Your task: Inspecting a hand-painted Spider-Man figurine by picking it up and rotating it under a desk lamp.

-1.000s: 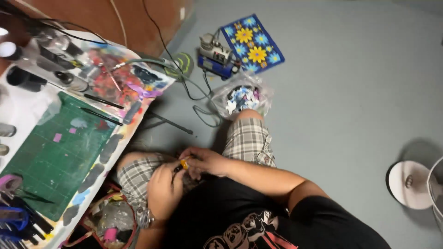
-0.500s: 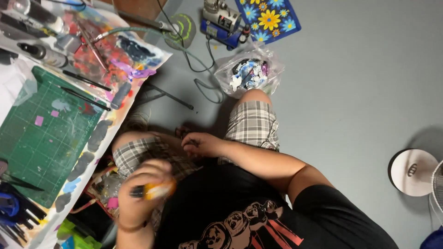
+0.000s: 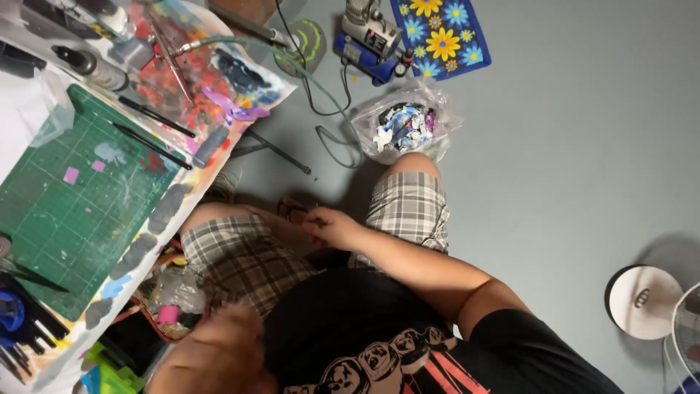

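Observation:
My right hand (image 3: 332, 222) rests between my knees, above the plaid shorts (image 3: 240, 255), with its fingers pinched on a small dark piece (image 3: 297, 211). My left hand (image 3: 219, 350) is close to the camera at the bottom left. It is a blur, and whatever it holds cannot be made out. The low table with the green cutting mat (image 3: 80, 197) lies nearest to that hand.
Brushes (image 3: 153, 146), bottles and a paint-stained sheet (image 3: 219, 80) lie on the table at left. On the grey floor sit a clear bag of scraps (image 3: 405, 128), a small blue compressor (image 3: 368, 44) with cables, a flowered mat (image 3: 441, 33) and a fan base (image 3: 645, 303).
My left hand, which held an orange-tipped tool, has dropped lower and nearer the camera and is now blurred. The view has shifted slightly. My right hand stays between the knees.

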